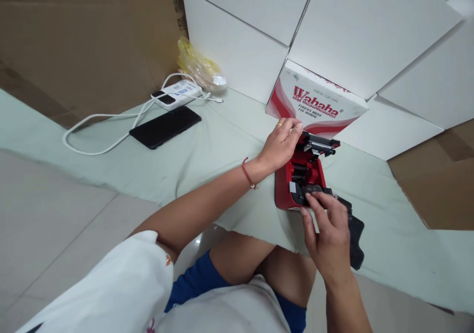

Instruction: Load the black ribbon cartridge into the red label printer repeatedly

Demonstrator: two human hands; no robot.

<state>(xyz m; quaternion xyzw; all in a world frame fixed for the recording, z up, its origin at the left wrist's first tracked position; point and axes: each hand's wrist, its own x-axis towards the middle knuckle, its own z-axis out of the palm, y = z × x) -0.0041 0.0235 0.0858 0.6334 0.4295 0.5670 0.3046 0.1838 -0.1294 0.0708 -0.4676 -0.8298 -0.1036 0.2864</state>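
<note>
A small red machine [283, 189] with a black interior stands on the green cloth, its lid [319, 144] raised. My left hand [282, 143] has its fingers closed on the left edge of that lid. At the machine's front, my right hand [328, 224] rests its fingertips on the black front panel [298, 194], thumb apart from the fingers. A black object with a wavy edge [356, 241] lies beyond my right hand and is partly hidden by it.
Behind the machine leans a white and red Wahaha box [314, 101]. A black phone [165, 127], a white power bank [177, 94], a white cable [97, 153] and a plastic bag [200, 66] lie to the left. Cardboard [437, 180] stands at the right.
</note>
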